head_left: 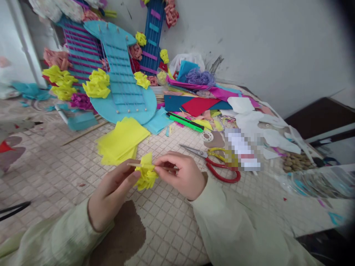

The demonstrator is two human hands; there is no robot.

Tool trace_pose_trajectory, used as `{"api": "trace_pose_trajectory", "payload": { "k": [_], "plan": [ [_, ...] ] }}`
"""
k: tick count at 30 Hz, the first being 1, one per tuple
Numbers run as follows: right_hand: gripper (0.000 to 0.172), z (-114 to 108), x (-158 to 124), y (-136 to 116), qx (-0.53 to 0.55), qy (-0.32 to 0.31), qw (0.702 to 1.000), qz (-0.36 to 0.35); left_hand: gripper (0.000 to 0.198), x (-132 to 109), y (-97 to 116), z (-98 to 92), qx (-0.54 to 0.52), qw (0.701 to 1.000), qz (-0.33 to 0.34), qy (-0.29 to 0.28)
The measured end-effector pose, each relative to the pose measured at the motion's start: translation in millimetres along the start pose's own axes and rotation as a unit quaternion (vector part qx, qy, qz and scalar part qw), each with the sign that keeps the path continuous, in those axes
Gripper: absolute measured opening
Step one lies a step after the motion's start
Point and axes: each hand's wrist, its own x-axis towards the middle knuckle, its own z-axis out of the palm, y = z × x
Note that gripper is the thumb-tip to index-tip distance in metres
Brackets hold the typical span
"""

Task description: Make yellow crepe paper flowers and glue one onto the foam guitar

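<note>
Between my two hands is a yellow crepe paper flower (pixel 146 178), with a loose paper piece standing up at its top. A thin wooden stick (pixel 134 164) runs across that upper piece. My left hand (pixel 115 190) pinches the flower's left side and the stick's left end. On the other side, my right hand (pixel 181 173) is closed around the stick's right part, fingertips touching the flower. A stack of yellow paper sheets (pixel 122 140) lies just beyond my left hand. Red-handled scissors (pixel 223 173) rest to the right, blades pointing left.
Blue harp-like craft pieces (pixel 122 85) with strings and paper flowers lean at the back. A green utility knife (pixel 185 122), a white ring-shaped spool (pixel 206 136), coloured felt (pixel 199 106) and purple yarn (pixel 201 77) lie behind my hands. Pebbles (pixel 296 162) sit at right.
</note>
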Motion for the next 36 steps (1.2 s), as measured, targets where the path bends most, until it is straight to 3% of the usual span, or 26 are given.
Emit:
{"api": "trace_pose_trajectory", "payload": {
  "k": [7,14,17,25,31,36],
  "plan": [
    [0.005,-0.2,-0.5,-5.3,0.01,0.018,1.0,0.011,0.013,-1.9,1.5,-0.1,-0.008,1.0,-0.026,-0.002],
    [0.006,-2.8,-0.2,-7.1,0.064,0.012,0.996,0.061,0.018,-3.4,-3.5,-2.7,0.021,0.999,0.031,-0.03],
    [0.006,-3.5,0.1,-7.2,0.069,0.003,0.994,0.083,0.019,-5.1,-6.2,-3.3,0.02,0.999,0.027,-0.024],
    [0.004,-3.0,0.7,-6.1,0.074,-0.002,0.992,0.104,0.014,-10.3,-6.9,-0.2,-0.092,0.987,-0.128,0.029],
    [0.005,-3.9,0.9,-6.3,0.079,0.003,0.991,0.107,0.012,-5.3,-0.4,0.2,-0.08,0.996,-0.037,-0.002],
    [0.007,-5.2,1.3,-7.4,0.067,0.003,0.993,0.099,0.022,-5.2,1.4,1.7,-0.122,0.991,-0.039,-0.032]
  ]
}}
